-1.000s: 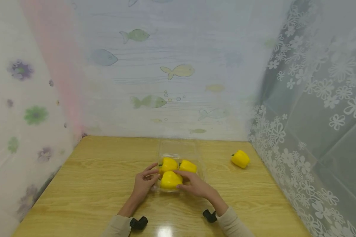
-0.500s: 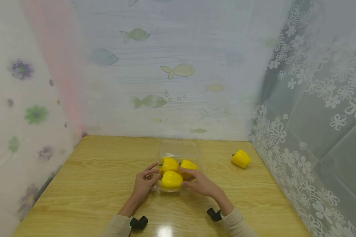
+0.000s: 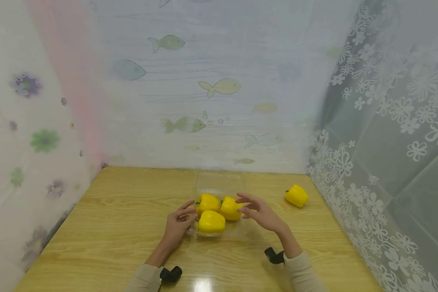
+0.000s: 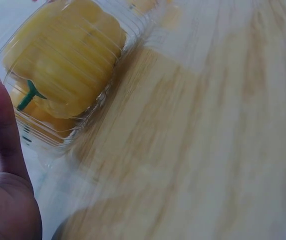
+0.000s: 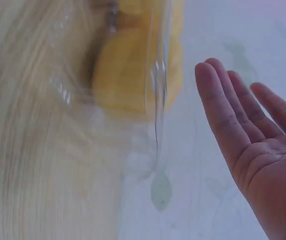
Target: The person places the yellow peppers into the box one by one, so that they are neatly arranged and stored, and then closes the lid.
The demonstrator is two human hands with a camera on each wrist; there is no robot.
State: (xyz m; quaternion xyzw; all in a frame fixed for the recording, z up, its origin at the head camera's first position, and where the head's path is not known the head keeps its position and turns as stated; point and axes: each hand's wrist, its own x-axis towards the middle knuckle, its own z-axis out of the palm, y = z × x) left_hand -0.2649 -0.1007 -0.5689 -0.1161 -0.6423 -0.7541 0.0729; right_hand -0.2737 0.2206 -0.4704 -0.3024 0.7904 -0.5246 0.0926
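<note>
A clear plastic container (image 3: pixel 241 232) sits mid-table with its lid (image 3: pixel 219 180) folded back. Inside lie three yellow bell peppers: one in front (image 3: pixel 211 222), one back left (image 3: pixel 208 202), one back right (image 3: pixel 229 209). My left hand (image 3: pixel 182 219) rests against the container's left side; the left wrist view shows a straight finger (image 4: pixel 5 130) beside the wall, with a pepper (image 4: pixel 68 55) behind it. Just right of the container my right hand (image 3: pixel 253 209) hovers with spread fingers and holds nothing; its bare palm (image 5: pixel 252 135) shows next to the blurred pepper (image 5: pixel 128 75).
A fourth yellow pepper (image 3: pixel 296 195) lies alone on the wooden table (image 3: pixel 113 227) near the right curtain. Printed curtains close in the table at the back, left and right. Black wrist cameras (image 3: pixel 170 273) sit on both sleeves.
My right hand has let go of the front pepper, lifted and moved right with fingers spread. The back right pepper has shifted a little. The left hand has stayed put.
</note>
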